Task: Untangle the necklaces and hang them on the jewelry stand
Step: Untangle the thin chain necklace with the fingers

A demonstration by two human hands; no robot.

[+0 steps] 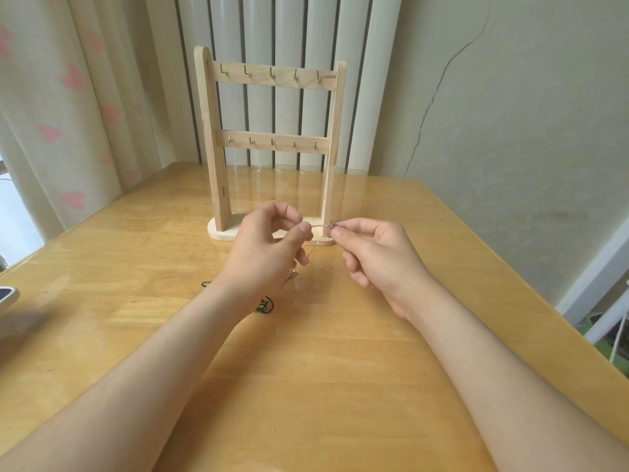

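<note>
Left hand [272,240] and right hand [371,250] pinch a thin chain [321,226] taut.

green cord [266,305] half under left forearm [183,335], chain [320,226] faint

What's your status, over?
Left hand and right hand pinch thin silver chain taut between them. Wooden jewelry stand hooks bare. Dark green cord lies beside left wrist.
</note>
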